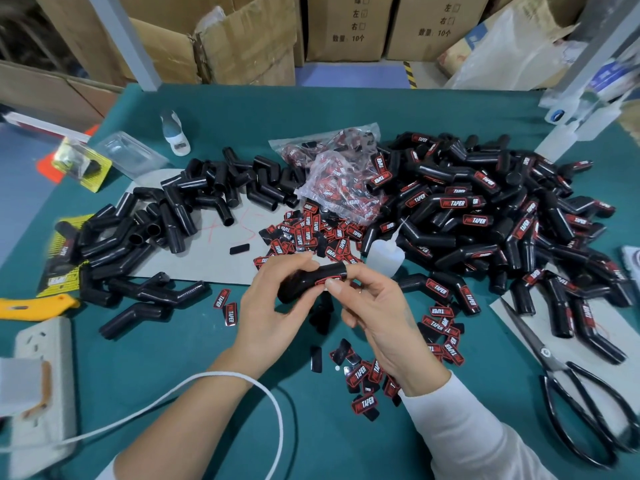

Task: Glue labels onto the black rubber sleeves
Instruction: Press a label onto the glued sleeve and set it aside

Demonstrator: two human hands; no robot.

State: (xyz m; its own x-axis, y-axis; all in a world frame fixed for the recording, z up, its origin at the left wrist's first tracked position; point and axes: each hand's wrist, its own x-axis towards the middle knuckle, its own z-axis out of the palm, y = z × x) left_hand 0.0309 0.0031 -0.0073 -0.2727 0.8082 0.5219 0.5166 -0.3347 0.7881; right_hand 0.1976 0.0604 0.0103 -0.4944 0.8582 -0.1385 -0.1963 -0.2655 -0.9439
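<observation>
Sleeve point(313, 284) of black rubber held above the green table point(242, 393), long axis running left-low to right-high between both hands. Gripped at its lower left end by left hand point(273, 306), fingers curled round it. Pinched near the upper right end by right hand point(372, 317), thumb pressing red label point(329, 280) flat onto the near face. Likely pressing for the bond; right hand nearer the label. Glue bottle point(386, 252) standing just beyond, labelled pile point(502, 209) to the right.
</observation>
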